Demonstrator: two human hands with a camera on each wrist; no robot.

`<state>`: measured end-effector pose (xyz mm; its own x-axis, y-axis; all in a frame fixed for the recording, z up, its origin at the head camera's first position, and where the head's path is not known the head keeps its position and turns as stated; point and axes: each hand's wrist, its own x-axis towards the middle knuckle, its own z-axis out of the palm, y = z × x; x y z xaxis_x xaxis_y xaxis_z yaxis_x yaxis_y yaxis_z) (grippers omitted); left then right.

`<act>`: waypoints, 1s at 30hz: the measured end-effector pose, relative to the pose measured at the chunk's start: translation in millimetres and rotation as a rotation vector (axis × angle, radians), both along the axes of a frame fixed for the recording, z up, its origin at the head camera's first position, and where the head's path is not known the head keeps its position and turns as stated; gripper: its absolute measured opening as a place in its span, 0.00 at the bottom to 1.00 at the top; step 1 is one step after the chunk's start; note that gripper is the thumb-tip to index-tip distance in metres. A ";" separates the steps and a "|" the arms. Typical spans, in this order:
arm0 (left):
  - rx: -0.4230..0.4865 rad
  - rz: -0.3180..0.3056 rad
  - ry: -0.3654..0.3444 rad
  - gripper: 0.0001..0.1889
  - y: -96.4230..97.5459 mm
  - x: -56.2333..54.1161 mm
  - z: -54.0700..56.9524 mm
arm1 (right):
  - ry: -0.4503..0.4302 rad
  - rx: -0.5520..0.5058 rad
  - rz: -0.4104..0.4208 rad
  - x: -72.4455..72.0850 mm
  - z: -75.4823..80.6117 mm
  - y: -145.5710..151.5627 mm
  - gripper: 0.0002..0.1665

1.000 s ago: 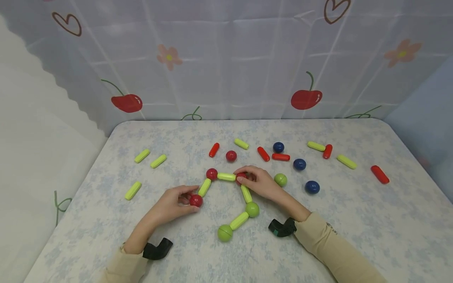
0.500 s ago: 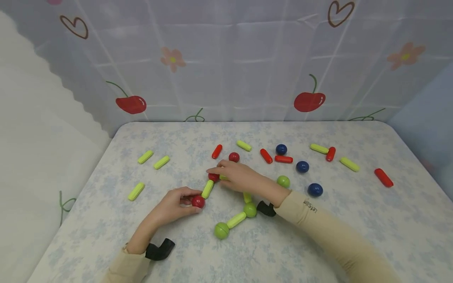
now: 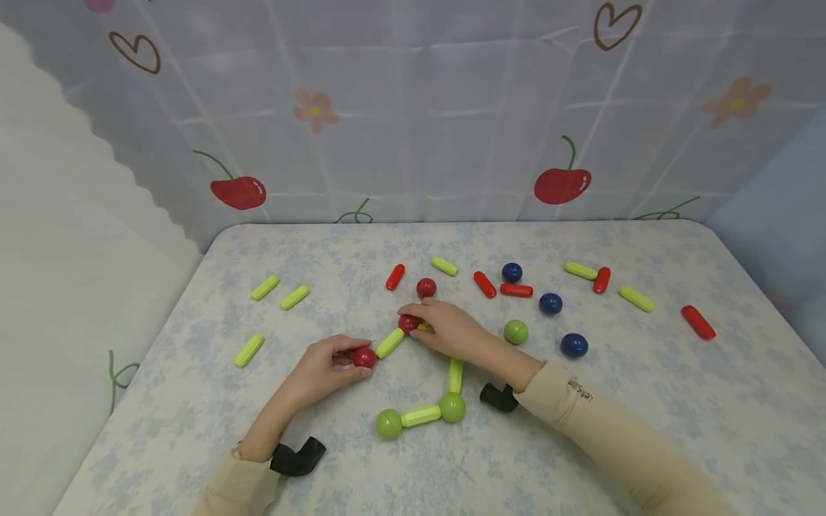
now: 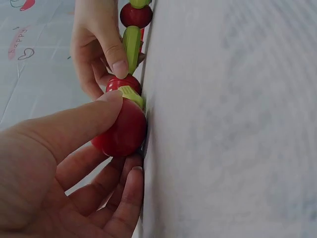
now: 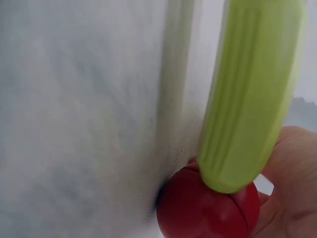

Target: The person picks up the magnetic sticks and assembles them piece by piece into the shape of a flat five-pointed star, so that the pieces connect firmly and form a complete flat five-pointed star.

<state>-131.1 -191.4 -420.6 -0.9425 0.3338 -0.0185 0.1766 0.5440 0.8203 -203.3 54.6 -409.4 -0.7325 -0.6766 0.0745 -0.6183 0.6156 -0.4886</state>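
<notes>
A chain of lime rods and balls lies bent on the table. My left hand (image 3: pixel 320 374) grips the red ball (image 3: pixel 364 357) at its left end between thumb and fingers; in the left wrist view the thumb presses that red ball (image 4: pixel 126 131). From it a lime rod (image 3: pixel 390 343) leads to a second red ball (image 3: pixel 408 324), which my right hand (image 3: pixel 452 331) pinches. Another lime rod and the chain's third red ball are mostly hidden beneath this hand. Below, a lime rod (image 3: pixel 455 376), green ball (image 3: pixel 452 408), lime rod (image 3: pixel 421 416) and green ball (image 3: pixel 389 424) follow.
A loose red ball (image 3: pixel 426 287) lies just behind my right hand, a loose green ball (image 3: pixel 515 332) right of it. Blue balls (image 3: pixel 573 345) and several red rods (image 3: pixel 698 322) lie farther right and back. Several lime rods (image 3: pixel 249 350) lie at left.
My right hand moved left from the chain's third red ball to the second, then slightly right with it. The left-end ball shifted slightly up and right. The lower green balls swung left.
</notes>
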 end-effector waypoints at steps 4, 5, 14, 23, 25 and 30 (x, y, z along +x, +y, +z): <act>0.017 0.004 -0.005 0.22 0.6 -1.1 -2.4 | -0.013 -0.091 -0.056 4.8 -5.2 5.6 0.21; 0.023 0.006 -0.005 0.22 0.7 -1.3 -3.1 | -0.014 -0.111 -0.068 5.7 -6.8 6.5 0.21; 0.042 0.043 -0.001 0.22 3.7 -2.3 -5.1 | -0.020 -0.196 -0.176 13.1 -12.6 8.6 0.20; 0.059 0.063 -0.021 0.22 3.7 -4.2 -5.6 | -0.056 -0.226 -0.232 17.8 -16.0 11.0 0.19; 0.064 0.064 -0.025 0.22 3.8 -4.6 -6.2 | -0.057 -0.237 -0.237 18.3 -16.7 11.6 0.19; 0.083 0.081 -0.038 0.22 5.0 -5.6 -6.9 | -0.054 -0.247 -0.245 19.0 -18.1 12.2 0.18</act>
